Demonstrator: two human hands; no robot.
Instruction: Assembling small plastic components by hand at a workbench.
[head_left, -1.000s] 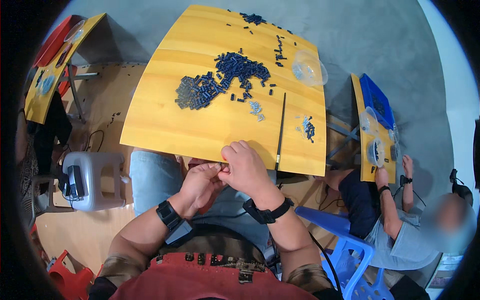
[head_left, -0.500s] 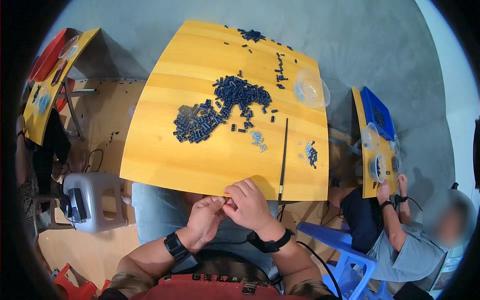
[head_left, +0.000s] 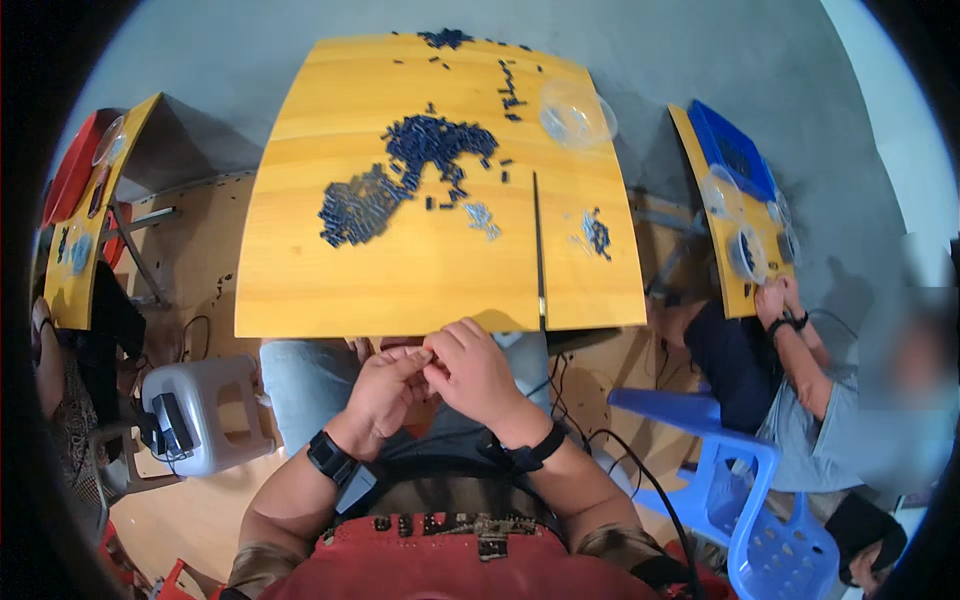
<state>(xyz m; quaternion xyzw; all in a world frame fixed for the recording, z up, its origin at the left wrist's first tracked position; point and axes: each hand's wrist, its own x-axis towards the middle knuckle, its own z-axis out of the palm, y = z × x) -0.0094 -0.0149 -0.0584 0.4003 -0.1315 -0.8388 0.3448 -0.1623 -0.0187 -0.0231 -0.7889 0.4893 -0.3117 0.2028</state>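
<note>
My left hand (head_left: 385, 388) and my right hand (head_left: 468, 372) meet at the near edge of the yellow table (head_left: 300, 300). Fingertips of both are pinched together around something too small and too covered to make out. Beyond them lie a large heap of small black blocks (head_left: 438, 145) and, adjoining it on the left, a patch of similar dark blocks (head_left: 360, 208). Small silvery pieces (head_left: 481, 220) sit closer to my hands. To the right, a thin black rod (head_left: 539, 240) points away from me, with a little pile of dark and silvery bits (head_left: 597, 236) past it.
A clear plastic bowl (head_left: 572, 118) stands at the far right of the table. At right, a person works at another table with a blue tray (head_left: 733, 150), beside a blue chair (head_left: 700, 430). A grey stool (head_left: 215, 410) stands at left, near another table.
The whole view has shifted, so the table appears higher and farther left. My hands stay pinched together, a little farther back from the table's edge.
</note>
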